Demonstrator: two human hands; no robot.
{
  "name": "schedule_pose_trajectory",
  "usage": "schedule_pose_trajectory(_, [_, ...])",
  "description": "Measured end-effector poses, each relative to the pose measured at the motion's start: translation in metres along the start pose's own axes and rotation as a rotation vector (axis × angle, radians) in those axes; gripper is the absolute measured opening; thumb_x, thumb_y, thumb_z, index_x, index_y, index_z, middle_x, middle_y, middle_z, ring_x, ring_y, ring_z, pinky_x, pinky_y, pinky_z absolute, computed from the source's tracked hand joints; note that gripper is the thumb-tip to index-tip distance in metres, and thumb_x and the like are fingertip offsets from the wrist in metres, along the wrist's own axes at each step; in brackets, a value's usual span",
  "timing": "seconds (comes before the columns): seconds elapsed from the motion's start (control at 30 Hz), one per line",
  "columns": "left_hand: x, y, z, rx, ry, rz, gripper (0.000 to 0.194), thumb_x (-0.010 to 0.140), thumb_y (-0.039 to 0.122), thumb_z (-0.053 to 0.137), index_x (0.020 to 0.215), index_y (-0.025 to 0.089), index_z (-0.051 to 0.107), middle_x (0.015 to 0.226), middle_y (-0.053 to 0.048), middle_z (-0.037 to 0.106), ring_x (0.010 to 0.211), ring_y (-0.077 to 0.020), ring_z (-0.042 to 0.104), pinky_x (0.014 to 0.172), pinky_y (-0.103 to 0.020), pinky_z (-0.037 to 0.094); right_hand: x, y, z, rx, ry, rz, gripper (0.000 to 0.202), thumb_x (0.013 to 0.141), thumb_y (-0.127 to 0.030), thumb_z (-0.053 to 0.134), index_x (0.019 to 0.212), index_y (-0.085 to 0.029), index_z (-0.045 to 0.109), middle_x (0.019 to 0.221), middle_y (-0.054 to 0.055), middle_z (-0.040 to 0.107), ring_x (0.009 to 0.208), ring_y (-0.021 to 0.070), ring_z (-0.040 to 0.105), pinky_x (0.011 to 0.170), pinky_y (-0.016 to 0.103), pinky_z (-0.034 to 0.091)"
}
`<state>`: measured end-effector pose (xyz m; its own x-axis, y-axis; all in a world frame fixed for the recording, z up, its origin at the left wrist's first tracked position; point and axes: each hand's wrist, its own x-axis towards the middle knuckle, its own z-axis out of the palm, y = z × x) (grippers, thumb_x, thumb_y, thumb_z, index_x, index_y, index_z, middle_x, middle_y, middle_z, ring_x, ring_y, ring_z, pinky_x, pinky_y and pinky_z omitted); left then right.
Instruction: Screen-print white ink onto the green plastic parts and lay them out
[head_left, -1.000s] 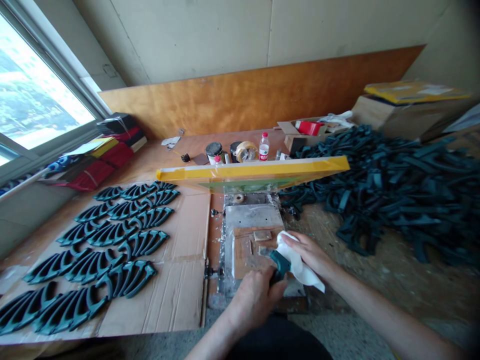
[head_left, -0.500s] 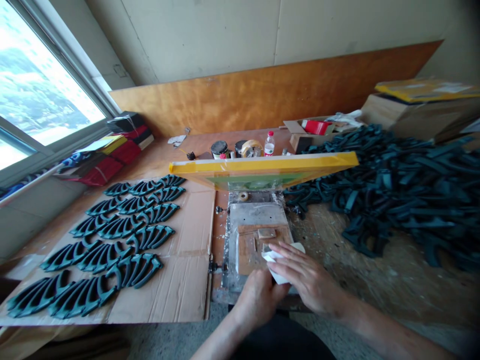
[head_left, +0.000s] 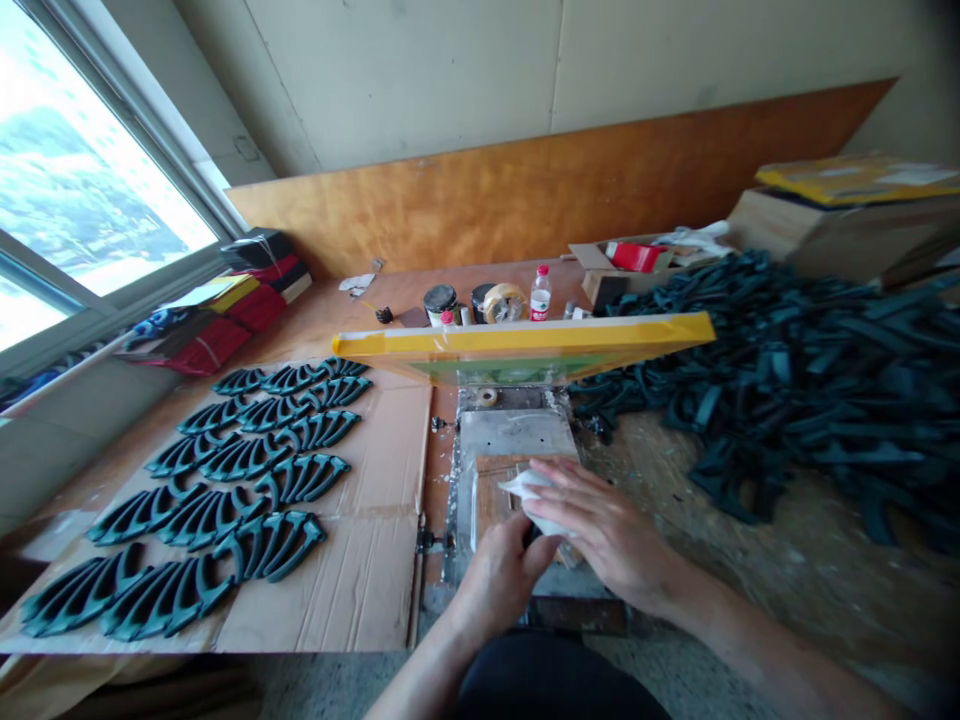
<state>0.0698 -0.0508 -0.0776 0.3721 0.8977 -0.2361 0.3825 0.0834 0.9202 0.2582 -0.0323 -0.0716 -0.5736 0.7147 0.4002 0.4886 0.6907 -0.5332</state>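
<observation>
Your right hand (head_left: pixel 600 525) presses the white cloth (head_left: pixel 529 492) flat onto the metal jig plate (head_left: pixel 510 440), fingers spread over it. Your left hand (head_left: pixel 499 575), just beside it, is closed around something mostly hidden. Wipe evenly and keep clear of the raised yellow screen frame (head_left: pixel 525 338) behind the plate and the dark parts pile (head_left: pixel 787 380) right of it.

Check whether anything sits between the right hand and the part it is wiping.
Yes: a white cloth lies under the right hand, between its fingers and the part on the jig plate. The part itself is hidden beneath cloth and hands. The left hand grips from the near side.
</observation>
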Motion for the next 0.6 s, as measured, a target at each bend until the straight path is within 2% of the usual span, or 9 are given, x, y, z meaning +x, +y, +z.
schedule_pose_trajectory(0.07, [0.001, -0.001, 0.007, 0.052, 0.014, -0.008, 0.028, 0.087, 0.035, 0.051, 0.093, 0.012, 0.065, 0.086, -0.005, 0.068, 0.08, -0.0189, 0.059, 0.07, -0.024, 0.041, 0.009, -0.001, 0.002, 0.034, -0.161, -0.068, 0.037, 0.095, -0.02, 0.044, 0.128, -0.024, 0.059, 0.135, 0.001, 0.054, 0.134, 0.0201, 0.039, 0.114, 0.04, 0.031])
schedule_pose_trajectory(0.13, [0.002, -0.002, 0.012, 0.081, 0.011, -0.013, 0.027, 0.087, 0.034, 0.051, 0.094, 0.013, 0.066, 0.087, -0.005, 0.069, 0.081, -0.0196, 0.06, 0.072, -0.024, 0.042, 0.006, 0.006, 0.0, 0.061, -0.228, -0.042, 0.037, 0.094, -0.02, 0.044, 0.128, -0.024, 0.059, 0.136, 0.002, 0.053, 0.132, 0.0199, 0.041, 0.114, 0.04, 0.032])
schedule_pose_trajectory(0.2, [0.003, -0.003, 0.013, 0.079, -0.009, -0.016, 0.028, 0.087, 0.036, 0.05, 0.094, 0.014, 0.066, 0.087, -0.004, 0.069, 0.079, -0.0179, 0.059, 0.072, -0.023, 0.042, -0.005, 0.021, -0.006, 0.078, -0.216, 0.06, 0.037, 0.093, -0.02, 0.044, 0.125, -0.024, 0.061, 0.134, 0.004, 0.055, 0.128, 0.0204, 0.047, 0.111, 0.04, 0.035])
schedule_pose_trajectory(0.27, [0.004, -0.004, 0.01, 0.062, 0.005, -0.037, 0.032, 0.088, 0.04, 0.048, 0.094, 0.014, 0.066, 0.083, -0.002, 0.067, 0.075, -0.0155, 0.055, 0.07, -0.021, 0.041, -0.021, 0.046, -0.013, 0.096, -0.173, 0.254, 0.034, 0.091, -0.025, 0.047, 0.118, -0.024, 0.066, 0.126, 0.005, 0.062, 0.117, 0.0227, 0.057, 0.103, 0.04, 0.043])
schedule_pose_trajectory(0.33, [0.005, -0.007, 0.007, 0.03, 0.069, -0.06, 0.037, 0.089, 0.047, 0.047, 0.096, 0.014, 0.065, 0.079, -0.001, 0.063, 0.073, -0.0141, 0.052, 0.067, -0.02, 0.04, -0.037, 0.08, -0.019, 0.133, -0.063, 0.52, 0.031, 0.088, -0.036, 0.049, 0.104, -0.021, 0.071, 0.11, 0.007, 0.07, 0.103, 0.0265, 0.064, 0.091, 0.041, 0.05])
schedule_pose_trajectory(0.43, [0.007, -0.018, 0.006, -0.037, 0.138, -0.117, 0.047, 0.086, 0.057, 0.046, 0.094, 0.014, 0.063, 0.07, 0.001, 0.053, 0.066, -0.0121, 0.045, 0.061, -0.02, 0.036, -0.05, 0.138, -0.023, 0.286, 0.243, 0.863, 0.038, 0.079, -0.051, 0.051, 0.085, -0.019, 0.07, 0.087, 0.008, 0.072, 0.086, 0.0278, 0.066, 0.076, 0.039, 0.053])
schedule_pose_trajectory(0.5, [0.009, -0.027, 0.011, -0.103, 0.127, -0.168, 0.056, 0.082, 0.065, 0.046, 0.093, 0.014, 0.063, 0.062, 0.004, 0.044, 0.06, -0.0107, 0.04, 0.056, -0.021, 0.033, -0.045, 0.172, -0.022, 0.395, 0.427, 0.985, 0.036, 0.074, -0.053, 0.054, 0.082, -0.02, 0.066, 0.077, 0.006, 0.069, 0.077, 0.0255, 0.065, 0.068, 0.036, 0.053])
schedule_pose_trajectory(0.6, [0.01, -0.038, 0.023, -0.184, 0.133, -0.227, 0.071, 0.074, 0.077, 0.046, 0.097, 0.012, 0.063, 0.056, 0.006, 0.037, 0.054, -0.0103, 0.037, 0.052, -0.022, 0.031, -0.015, 0.214, -0.021, 0.494, 0.501, 1.002, 0.035, 0.072, -0.051, 0.056, 0.087, -0.02, 0.062, 0.072, 0.003, 0.066, 0.069, 0.022, 0.064, 0.062, 0.033, 0.052])
